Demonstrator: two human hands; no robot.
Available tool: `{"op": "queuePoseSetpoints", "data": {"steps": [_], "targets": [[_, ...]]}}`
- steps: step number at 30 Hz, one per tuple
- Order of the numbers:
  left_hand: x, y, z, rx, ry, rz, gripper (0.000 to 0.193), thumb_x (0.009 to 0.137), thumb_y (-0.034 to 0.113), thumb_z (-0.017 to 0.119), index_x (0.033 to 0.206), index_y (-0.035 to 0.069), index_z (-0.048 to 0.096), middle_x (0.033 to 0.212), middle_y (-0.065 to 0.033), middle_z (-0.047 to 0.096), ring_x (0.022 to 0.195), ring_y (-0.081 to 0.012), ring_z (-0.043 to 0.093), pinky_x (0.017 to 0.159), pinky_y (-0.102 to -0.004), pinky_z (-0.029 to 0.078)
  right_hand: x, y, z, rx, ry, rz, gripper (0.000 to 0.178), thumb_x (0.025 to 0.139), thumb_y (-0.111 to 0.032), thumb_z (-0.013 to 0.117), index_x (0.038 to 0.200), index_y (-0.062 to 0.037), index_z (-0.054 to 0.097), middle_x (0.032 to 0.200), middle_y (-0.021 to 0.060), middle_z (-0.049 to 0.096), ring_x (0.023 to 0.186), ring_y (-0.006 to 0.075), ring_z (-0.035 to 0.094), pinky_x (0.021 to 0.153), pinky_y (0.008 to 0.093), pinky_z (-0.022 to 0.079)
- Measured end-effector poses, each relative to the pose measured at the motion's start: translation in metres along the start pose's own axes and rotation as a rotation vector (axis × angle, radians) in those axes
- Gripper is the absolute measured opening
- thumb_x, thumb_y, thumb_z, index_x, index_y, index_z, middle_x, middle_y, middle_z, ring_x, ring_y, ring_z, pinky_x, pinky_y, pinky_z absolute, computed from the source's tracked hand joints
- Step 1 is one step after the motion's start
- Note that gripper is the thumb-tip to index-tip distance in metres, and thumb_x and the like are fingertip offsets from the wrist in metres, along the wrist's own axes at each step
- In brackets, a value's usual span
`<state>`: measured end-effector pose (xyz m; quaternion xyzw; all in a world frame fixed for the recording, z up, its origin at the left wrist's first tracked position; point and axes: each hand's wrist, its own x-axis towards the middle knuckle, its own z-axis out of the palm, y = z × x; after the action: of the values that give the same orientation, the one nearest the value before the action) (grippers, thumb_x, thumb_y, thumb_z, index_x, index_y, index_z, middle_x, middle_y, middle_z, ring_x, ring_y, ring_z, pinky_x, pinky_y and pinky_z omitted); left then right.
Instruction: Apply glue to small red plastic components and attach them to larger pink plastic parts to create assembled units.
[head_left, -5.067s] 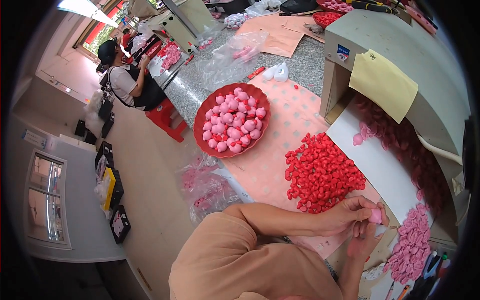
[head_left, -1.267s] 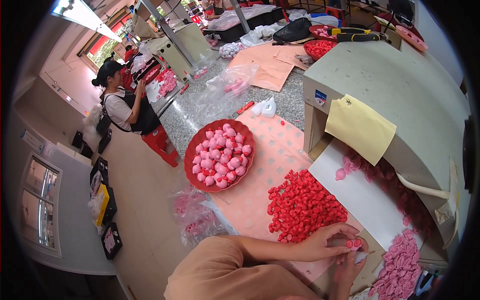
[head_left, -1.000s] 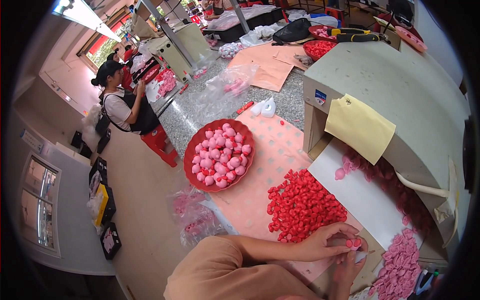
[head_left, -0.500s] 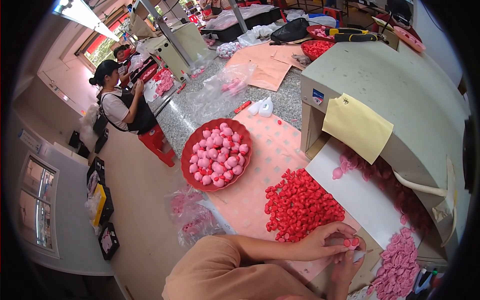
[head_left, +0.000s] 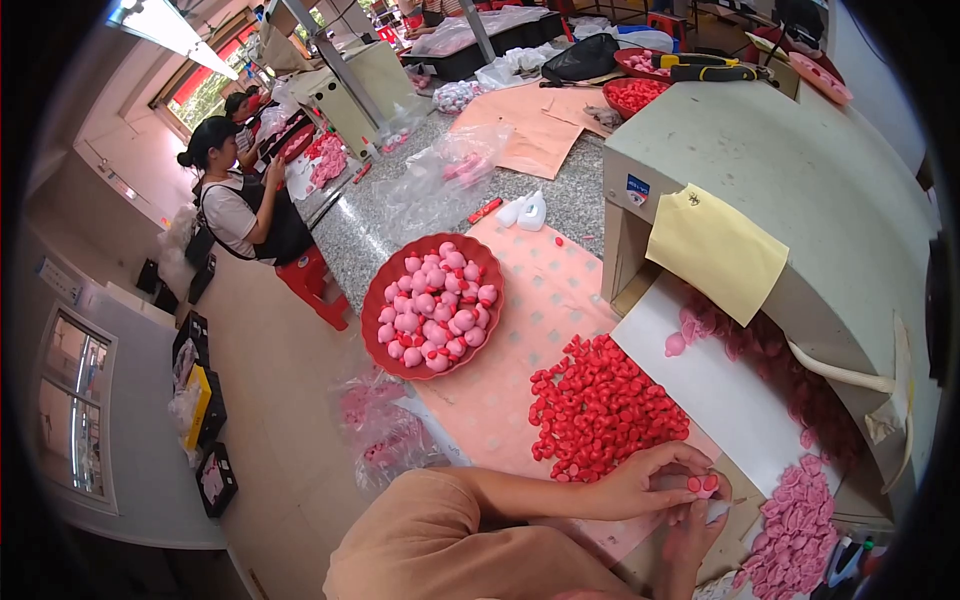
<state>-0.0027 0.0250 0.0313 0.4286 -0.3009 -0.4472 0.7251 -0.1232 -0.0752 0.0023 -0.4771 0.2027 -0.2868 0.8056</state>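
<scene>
Pinching a small pink piece [head_left: 703,484] at the near right edge of the worktop [head_left: 570,215], the left hand [head_left: 650,480] has its fingers [head_left: 690,462] curled together over it from the left, while the right hand [head_left: 690,530] rises from below with its fingers closed on the same piece. Both hands sit in the same spot as 0.5 s ago, and the grip looks unchanged. Just left and slightly far of them lies a heap of red pieces [head_left: 600,405] on a pink sheet [head_left: 545,300]. Nearer on the right is a pile of pink pieces [head_left: 795,535]. Farther left stands 1 red round tray [head_left: 385,345] filled with pink pieces, shifted only slightly in view since the earlier frame. On the right a grey machine [head_left: 790,170] carries a yellow flap [head_left: 715,250] over its white chute [head_left: 725,400]. At the far left a person in a black apron [head_left: 240,210] stands at another bench, much as before.
</scene>
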Motion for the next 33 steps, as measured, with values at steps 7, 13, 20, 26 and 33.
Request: {"op": "queuePoseSetpoints", "data": {"steps": [7, 13, 20, 26, 33], "targets": [[0.005, 0.0, 0.001, -0.036, 0.038, 0.023, 0.034, 0.084, -0.002, 0.06, 0.115, 0.002, 0.047, 0.114, -0.0083, 0.048, 0.108, -0.0157, 0.05, 0.088, -0.0296, 0.046, 0.001, 0.0, -0.004, -0.065, 0.104, 0.082, 0.046, 0.081, -0.026, 0.068, 0.116, -0.0039, 0.047, 0.09, 0.0048, 0.055, 0.056, 0.0071, 0.046, 0.046, 0.0198, 0.037], [0.012, 0.001, -0.009, 0.225, 0.076, 0.142, 0.049, 0.078, -0.006, 0.063, 0.122, 0.004, 0.043, 0.108, -0.0081, 0.049, 0.1, -0.0149, 0.052, 0.086, -0.028, 0.044, 0.015, -0.01, 0.014, 0.22, -0.017, 0.241, 0.032, 0.088, -0.012, 0.058, 0.117, -0.0048, 0.045, 0.088, 0.0035, 0.053, 0.059, 0.0084, 0.048, 0.05, 0.0235, 0.039], [0.016, -0.003, -0.011, 0.724, 0.088, 0.294, 0.045, 0.074, 0.003, 0.07, 0.116, 0.004, 0.054, 0.109, -0.0113, 0.05, 0.098, -0.0218, 0.051, 0.082, -0.0311, 0.044, 0.015, -0.011, 0.005, 0.324, -0.099, 0.297, 0.028, 0.091, -0.015, 0.054, 0.115, -0.0101, 0.041, 0.086, 0.0007, 0.05, 0.066, 0.0069, 0.048, 0.056, 0.0234, 0.04], [0.014, -0.002, -0.011, 0.863, 0.078, 0.338, 0.039, 0.074, 0.004, 0.07, 0.112, 0.004, 0.058, 0.111, -0.012, 0.047, 0.099, -0.0209, 0.051, 0.08, -0.0288, 0.044, 0.011, -0.012, 0.003, 0.415, -0.154, 0.316, 0.028, 0.092, -0.013, 0.052, 0.118, -0.0106, 0.042, 0.091, 0.0022, 0.052, 0.068, 0.0078, 0.049, 0.057, 0.0233, 0.039], [0.015, -0.004, -0.006, 0.786, 0.141, 0.331, 0.037, 0.072, 0.005, 0.072, 0.107, 0.005, 0.062, 0.106, -0.0114, 0.051, 0.1, -0.0256, 0.05, 0.082, -0.0335, 0.043, 0.011, -0.018, 0.008, 0.351, -0.083, 0.313, 0.031, 0.091, -0.013, 0.051, 0.12, -0.0113, 0.041, 0.084, 0.0011, 0.05, 0.067, 0.0083, 0.048, 0.057, 0.0243, 0.039]]}}
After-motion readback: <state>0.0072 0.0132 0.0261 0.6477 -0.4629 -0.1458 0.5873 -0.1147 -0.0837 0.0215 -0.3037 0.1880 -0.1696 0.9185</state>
